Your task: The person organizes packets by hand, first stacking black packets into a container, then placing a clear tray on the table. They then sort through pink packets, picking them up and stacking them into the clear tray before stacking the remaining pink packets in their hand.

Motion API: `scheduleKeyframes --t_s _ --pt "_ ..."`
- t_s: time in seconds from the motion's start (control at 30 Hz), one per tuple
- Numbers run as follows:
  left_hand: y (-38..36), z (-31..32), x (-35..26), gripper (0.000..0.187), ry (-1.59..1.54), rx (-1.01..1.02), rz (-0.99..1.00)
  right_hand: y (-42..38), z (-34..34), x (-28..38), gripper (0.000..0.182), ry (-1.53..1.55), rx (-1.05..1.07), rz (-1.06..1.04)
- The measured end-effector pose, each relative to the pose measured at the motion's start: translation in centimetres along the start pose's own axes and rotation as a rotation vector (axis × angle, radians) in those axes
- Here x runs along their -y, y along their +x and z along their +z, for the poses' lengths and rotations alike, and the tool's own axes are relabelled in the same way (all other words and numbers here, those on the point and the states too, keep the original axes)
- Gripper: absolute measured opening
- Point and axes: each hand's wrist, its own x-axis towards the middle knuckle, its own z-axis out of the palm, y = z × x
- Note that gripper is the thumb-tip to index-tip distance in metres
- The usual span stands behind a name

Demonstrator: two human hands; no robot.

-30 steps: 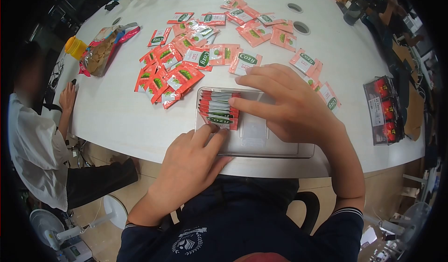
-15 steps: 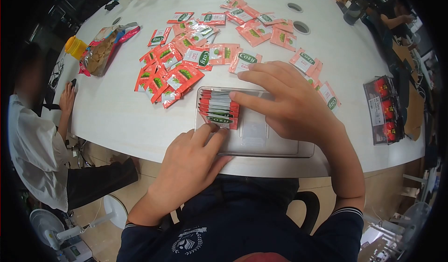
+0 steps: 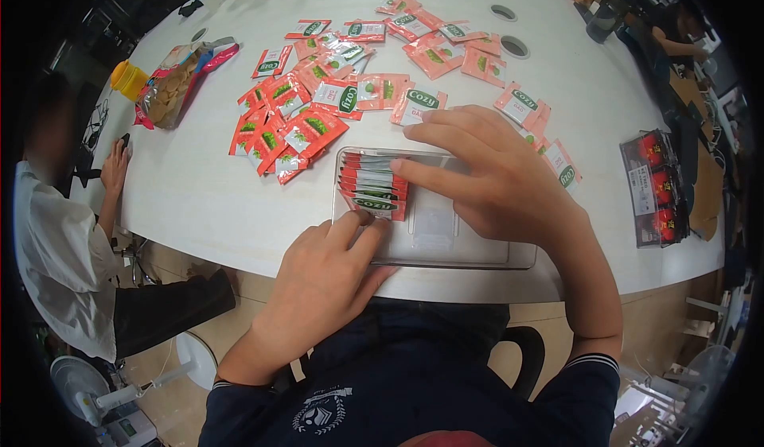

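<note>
A clear plastic tray lies near the table's front edge. Along its left side stands a tight row of red and silver Cozy sachets. My left hand reaches over the tray's front left corner, fingertips against the front sachet and thumb at the outer front wall. Over the tray's right part is my right hand, fingers spread, its index fingertip touching the right rear end of the row. Beyond the tray lie loose red sachets and pinkish sachets. One pale Cozy sachet lies just past my right fingertips.
An opened snack bag and a yellow-lidded jar stand at left. A clear pack with red items sits at the right edge. Two cable holes are at the back. A seated person's hand rests on the left table edge.
</note>
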Motion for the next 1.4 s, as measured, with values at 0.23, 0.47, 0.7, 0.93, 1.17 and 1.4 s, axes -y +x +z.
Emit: scheduleKeyframes --t_s 0.23,0.47,0.7,0.93,1.17,1.4 --pt "0.0 0.0 -0.1 0.042 0.003 -0.011 0.006 0.2 0.0 0.0 0.037 0.077 -0.008 -0.102" --pt "0.1 0.0 -0.1 0.042 0.009 -0.009 0.009 0.1 0.0 -0.1 0.039 -0.015 -0.028 -0.060" --pt "-0.1 -0.1 0.2 0.044 -0.019 -0.019 0.009 1.0 -1.2 -1.3 0.035 -0.009 -0.115 0.096" --pt "-0.5 1.0 -0.4 0.048 -0.037 -0.026 0.003 9.1 -1.5 -7.6 0.031 0.139 0.326 0.299" --pt "-0.7 1.4 -0.8 0.045 -0.047 -0.048 -0.002 13.8 5.9 -11.1 0.053 -0.037 0.647 0.306" --pt "-0.5 1.8 -0.6 0.044 -0.041 -0.050 0.025 17.1 8.3 -9.2 0.059 0.048 0.644 0.001"
